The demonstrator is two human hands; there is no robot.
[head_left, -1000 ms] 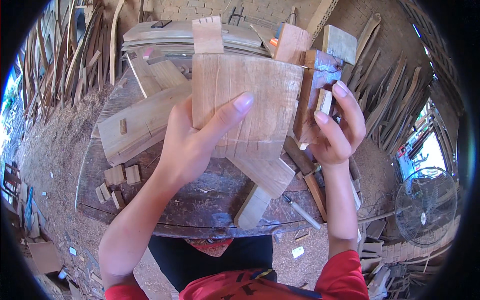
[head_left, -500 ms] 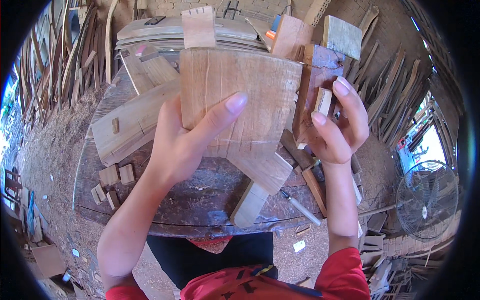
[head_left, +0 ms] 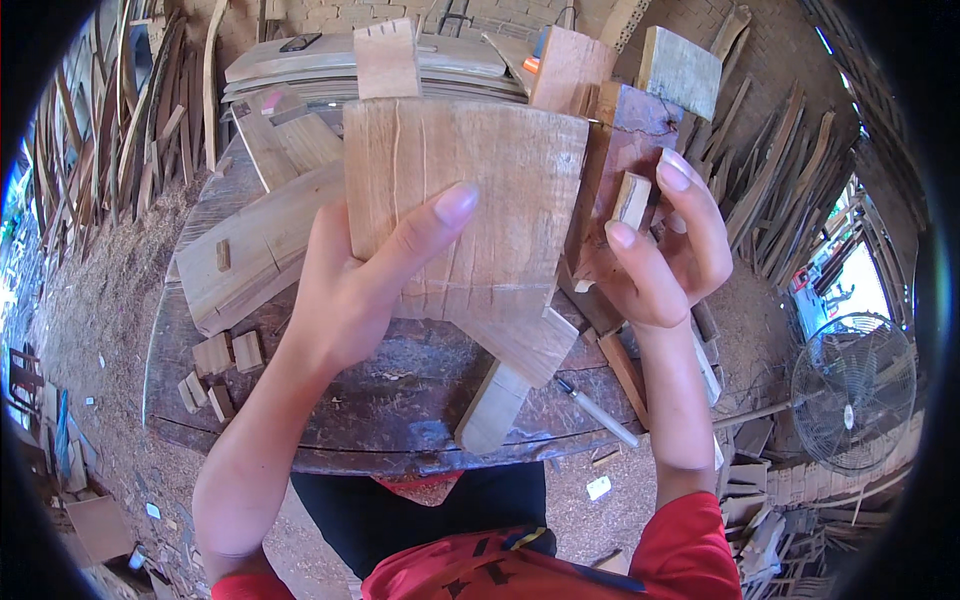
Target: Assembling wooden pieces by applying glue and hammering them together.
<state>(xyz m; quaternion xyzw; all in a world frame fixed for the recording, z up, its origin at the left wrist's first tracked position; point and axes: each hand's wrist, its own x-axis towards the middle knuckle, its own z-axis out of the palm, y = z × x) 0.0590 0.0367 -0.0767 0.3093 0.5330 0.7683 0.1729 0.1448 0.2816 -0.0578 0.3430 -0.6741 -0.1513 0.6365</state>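
Note:
My left hand (head_left: 350,280) grips a broad, flat wooden board (head_left: 500,190) by its left side, thumb stretched across the face and the other fingers hidden behind. The board is raised above the workbench (head_left: 390,400), its face toward me. Right of the board, my right hand (head_left: 680,245) is curled round a small wooden block (head_left: 630,200), its thumb at the lower end and fingertips beside it. Part of that grip is hidden. Behind the block stands a reddish-brown wooden piece (head_left: 640,120).
Several small blocks (head_left: 212,353) lie at the bench's left, near a long plank (head_left: 255,245). A light-handled tool (head_left: 605,418) and a rounded wooden piece (head_left: 492,410) lie near the front edge. Stacked boards (head_left: 450,65) are at the back; a fan (head_left: 853,395) stands right.
The board in my left hand has shifted slightly left. My right hand and the small block have also moved slightly left, nearer the chest side of the reddish-brown piece.

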